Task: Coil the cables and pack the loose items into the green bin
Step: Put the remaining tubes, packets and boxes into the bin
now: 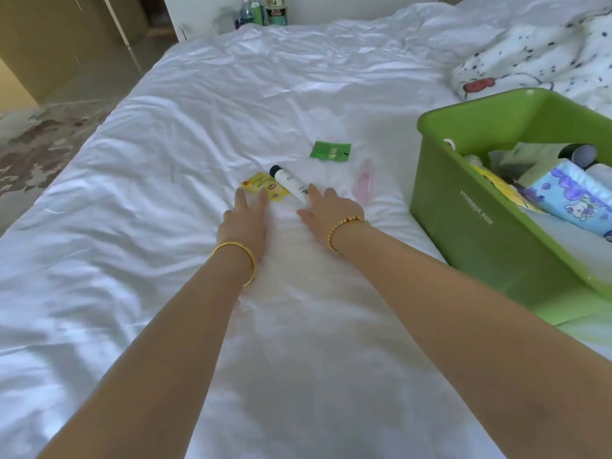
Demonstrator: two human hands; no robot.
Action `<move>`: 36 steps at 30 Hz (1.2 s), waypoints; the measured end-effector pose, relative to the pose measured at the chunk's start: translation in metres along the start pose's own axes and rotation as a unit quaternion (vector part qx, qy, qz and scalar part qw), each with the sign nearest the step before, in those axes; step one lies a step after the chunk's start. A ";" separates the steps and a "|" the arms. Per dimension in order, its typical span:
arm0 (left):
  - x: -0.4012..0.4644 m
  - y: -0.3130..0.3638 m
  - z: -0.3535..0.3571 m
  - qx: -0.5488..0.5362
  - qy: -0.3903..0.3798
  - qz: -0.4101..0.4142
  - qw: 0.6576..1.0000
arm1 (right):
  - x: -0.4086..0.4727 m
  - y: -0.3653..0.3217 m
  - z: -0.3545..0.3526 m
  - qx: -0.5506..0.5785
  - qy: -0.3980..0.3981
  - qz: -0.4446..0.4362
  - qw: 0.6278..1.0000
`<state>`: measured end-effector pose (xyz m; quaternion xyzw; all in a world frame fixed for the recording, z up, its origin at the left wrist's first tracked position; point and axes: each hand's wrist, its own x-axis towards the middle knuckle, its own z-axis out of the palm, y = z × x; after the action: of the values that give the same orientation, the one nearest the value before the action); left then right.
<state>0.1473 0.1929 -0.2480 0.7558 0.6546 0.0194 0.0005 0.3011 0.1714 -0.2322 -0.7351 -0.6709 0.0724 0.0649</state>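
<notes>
On the white bed sheet lie a yellow sachet (pixel 256 183), a white tube with a dark cap (pixel 287 181), a green sachet (pixel 330 150) farther back and a pale pink item (pixel 363 183) to the right. My left hand (pixel 245 220) is stretched out flat, fingertips touching the yellow sachet. My right hand (pixel 326 212) reaches forward, fingers spread, fingertips at the near end of the white tube. Neither hand holds anything. The green bin (pixel 463 207) stands at the right with several packed items inside. No cable is visible.
A spotted duvet (pixel 536 51) is bunched at the back right behind the bin. Bottles (pixel 261 9) stand on a surface beyond the bed's far edge. The bed's left edge drops to a patterned floor (pixel 39 147).
</notes>
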 end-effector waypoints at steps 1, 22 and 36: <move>0.004 -0.001 0.001 0.002 -0.002 0.005 1.000 | 0.005 -0.001 0.004 0.002 -0.006 0.012 1.000; 0.024 0.004 -0.014 0.139 0.028 0.079 0.987 | -0.013 0.002 -0.004 0.001 -0.032 0.031 0.999; 0.064 -0.008 -0.015 0.075 -0.014 0.082 0.994 | 0.032 -0.003 0.003 -0.075 0.063 -0.037 0.995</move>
<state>0.1485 0.2573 -0.2316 0.8049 0.5899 -0.0404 -0.0491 0.3010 0.2039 -0.2348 -0.7156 -0.6959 -0.0267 0.0540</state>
